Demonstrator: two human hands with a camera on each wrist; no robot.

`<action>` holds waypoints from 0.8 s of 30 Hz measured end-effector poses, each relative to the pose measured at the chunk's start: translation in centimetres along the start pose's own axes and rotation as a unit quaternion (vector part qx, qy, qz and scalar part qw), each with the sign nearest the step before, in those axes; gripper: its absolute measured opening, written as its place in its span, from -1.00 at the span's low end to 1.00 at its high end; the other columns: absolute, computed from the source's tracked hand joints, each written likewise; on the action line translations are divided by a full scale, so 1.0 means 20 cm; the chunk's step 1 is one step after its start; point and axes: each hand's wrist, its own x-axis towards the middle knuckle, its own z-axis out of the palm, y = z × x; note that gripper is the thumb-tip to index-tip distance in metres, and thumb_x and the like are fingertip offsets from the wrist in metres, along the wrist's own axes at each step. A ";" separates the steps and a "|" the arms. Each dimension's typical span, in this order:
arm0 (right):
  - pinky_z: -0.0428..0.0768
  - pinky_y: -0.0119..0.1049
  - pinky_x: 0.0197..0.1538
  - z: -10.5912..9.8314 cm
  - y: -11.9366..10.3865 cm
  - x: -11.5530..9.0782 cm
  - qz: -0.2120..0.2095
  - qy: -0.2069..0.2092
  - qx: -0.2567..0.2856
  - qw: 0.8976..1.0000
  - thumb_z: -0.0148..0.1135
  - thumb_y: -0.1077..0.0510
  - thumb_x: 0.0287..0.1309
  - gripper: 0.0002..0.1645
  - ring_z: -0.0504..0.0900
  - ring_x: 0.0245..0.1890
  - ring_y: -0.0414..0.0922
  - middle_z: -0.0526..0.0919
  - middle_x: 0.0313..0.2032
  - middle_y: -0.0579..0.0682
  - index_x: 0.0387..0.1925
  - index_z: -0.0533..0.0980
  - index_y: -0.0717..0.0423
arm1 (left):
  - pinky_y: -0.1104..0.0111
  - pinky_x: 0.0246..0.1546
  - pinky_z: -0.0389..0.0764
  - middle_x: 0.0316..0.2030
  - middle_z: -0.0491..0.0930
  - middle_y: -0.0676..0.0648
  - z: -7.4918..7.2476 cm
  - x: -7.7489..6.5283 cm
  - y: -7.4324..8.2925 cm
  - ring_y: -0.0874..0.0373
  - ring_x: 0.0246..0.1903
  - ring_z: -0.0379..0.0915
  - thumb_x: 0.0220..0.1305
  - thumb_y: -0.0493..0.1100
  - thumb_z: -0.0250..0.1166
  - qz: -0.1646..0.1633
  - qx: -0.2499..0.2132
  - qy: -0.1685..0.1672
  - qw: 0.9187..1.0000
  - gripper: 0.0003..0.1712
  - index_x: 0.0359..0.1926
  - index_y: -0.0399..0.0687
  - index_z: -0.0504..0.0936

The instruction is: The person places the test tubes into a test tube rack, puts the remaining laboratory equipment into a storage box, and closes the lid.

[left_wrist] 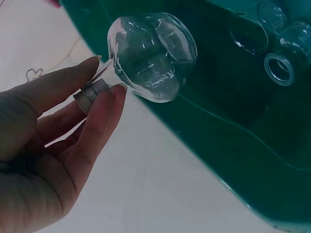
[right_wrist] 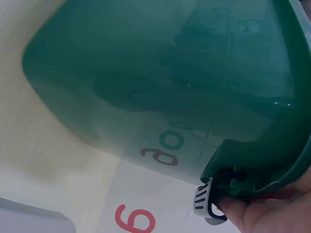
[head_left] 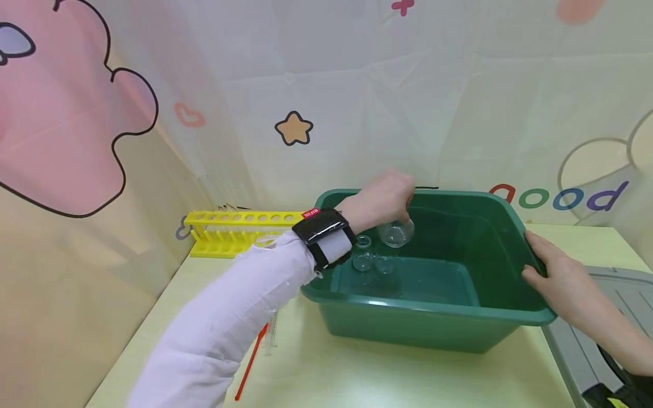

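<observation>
My left hand (head_left: 382, 198) reaches over the back left of a green plastic tub (head_left: 398, 334). It pinches a round-bodied clear glass flask (left_wrist: 153, 58) by the neck, thumb on one side and fingers on the other. In the left wrist view, the flask's body overlaps the tub's wall, and a greyish band (left_wrist: 92, 94) circles the neck between my fingers. Inside the tub, a small wide-lipped glass bottle (head_left: 363, 255) stands beside another clear glass vessel (head_left: 385, 263). My right hand (head_left: 566, 277) grips the tub's right end at the rim, near a grey-and-black clip (right_wrist: 204, 201).
A yellow test tube rack (head_left: 211, 243) stands left of the tub, partly behind my left forearm. On the table (head_left: 285, 379) lie a thin red stick (head_left: 250, 365) and a clear narrow tube (head_left: 271, 334). A grey lid-like panel (head_left: 612, 283) sits at right. Behind hangs a printed curtain (head_left: 357, 113).
</observation>
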 end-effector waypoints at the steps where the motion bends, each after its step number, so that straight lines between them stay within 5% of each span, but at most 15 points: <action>1: 0.26 0.31 -0.23 0.00 0.00 0.00 0.000 -0.001 0.001 1.000 -0.07 0.38 0.20 -0.22 0.22 -0.08 0.54 0.00 0.15 0.57 0.29 -0.25 0.44 | 0.50 -0.47 0.34 -0.52 0.42 0.00 0.02 0.02 0.01 0.21 -0.47 0.34 -0.07 -0.21 0.44 0.005 0.013 -0.004 1.000 -0.75 -0.46 -0.16 0.50; 5: 0.27 0.31 -0.24 0.00 0.00 -0.01 0.004 -0.003 0.002 1.000 -0.07 0.37 0.21 -0.22 0.22 -0.08 0.54 -0.01 0.15 0.57 0.29 -0.26 0.43 | 0.51 -0.48 0.34 -0.50 0.42 0.01 0.08 0.09 0.03 0.23 -0.45 0.35 -0.09 -0.17 0.46 0.011 0.044 -0.022 0.999 -0.69 -0.38 -0.17 0.50; 13: 0.27 0.30 -0.24 0.00 0.00 -0.01 0.002 0.004 0.001 1.000 -0.06 0.37 0.21 -0.23 0.21 -0.08 0.54 -0.01 0.16 0.56 0.29 -0.24 0.44 | 0.47 -0.49 0.37 -0.43 0.42 0.03 0.22 0.19 0.07 0.25 -0.39 0.32 -0.06 -0.21 0.44 -0.031 0.020 -0.072 0.997 -0.69 -0.29 -0.12 0.50; 24: 0.29 0.29 -0.26 0.00 -0.01 -0.01 -0.001 0.006 0.003 1.000 -0.05 0.39 0.19 -0.22 0.23 -0.08 0.53 0.01 0.16 0.55 0.30 -0.23 0.41 | 0.43 -0.47 0.42 -0.38 0.43 0.06 0.39 0.28 0.10 0.26 -0.43 0.38 -0.05 -0.27 0.42 -0.038 0.021 -0.092 0.995 -0.69 -0.21 -0.08 0.58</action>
